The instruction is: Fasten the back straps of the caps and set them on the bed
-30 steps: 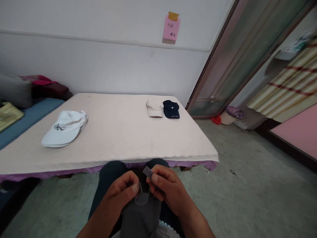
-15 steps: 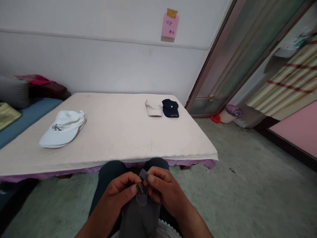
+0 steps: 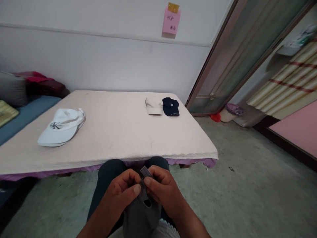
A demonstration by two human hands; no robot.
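Observation:
A dark grey cap (image 3: 141, 216) rests in my lap, its back opening turned up towards my hands. My left hand (image 3: 123, 190) is closed in a pinch on the cap's back strap, close to a small buckle that my fingers partly cover. Between the thumb and fingers of my right hand (image 3: 163, 186) is the strap's other part, and its flat grey strap end (image 3: 146, 172) sticks out past the fingertips. Both hands almost touch above the opening.
On the low bed (image 3: 119, 132) lie white caps (image 3: 63, 127) at left, a beige cap (image 3: 154, 106) and a navy cap (image 3: 170, 106) at the back right. A pink note (image 3: 170, 21) is taped to the wall. A waste bin (image 3: 229, 112) stands on the floor.
My hands have shifted slightly, and the cap's back opening shows more clearly beneath the strap. Both hands keep their pinch. The view has tilted down a little.

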